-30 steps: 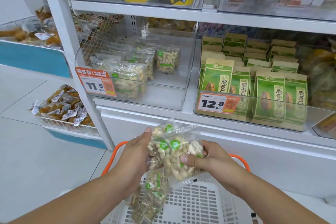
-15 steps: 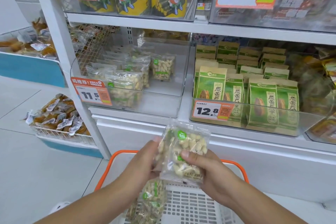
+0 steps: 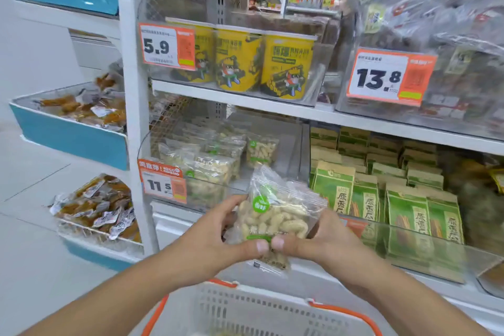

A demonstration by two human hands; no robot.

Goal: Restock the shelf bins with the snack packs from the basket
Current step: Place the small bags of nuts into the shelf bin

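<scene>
Head view, snack pack (image 3: pixel 275 219) blurred, basket (image 3: pixel 253 311) cut off

Retail shop, snack aisle. White shelving (image 3: pixel 245 95) with clear acrylic bins (image 3: pixel 297 144), orange price tags: 5.9 (image 3: pixel 166 46), 13.8 (image 3: pixel 387 76), 11.5 (image 3: pixel 162 181). Stock faced in rows: yellow tubs (image 3: pixel 286 65), green seed bags (image 3: pixel 406 215). Perforated shopping basket (image 3: pixel 259 308) with orange handle at bottom edge.

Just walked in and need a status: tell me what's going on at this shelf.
A person is restocking. Both hands, left hand and right hand, hold a clear pack of nuts above the white basket, in front of the clear bin tagged 11.5, which already holds similar packs. The pack is not in the bin yet.
</scene>
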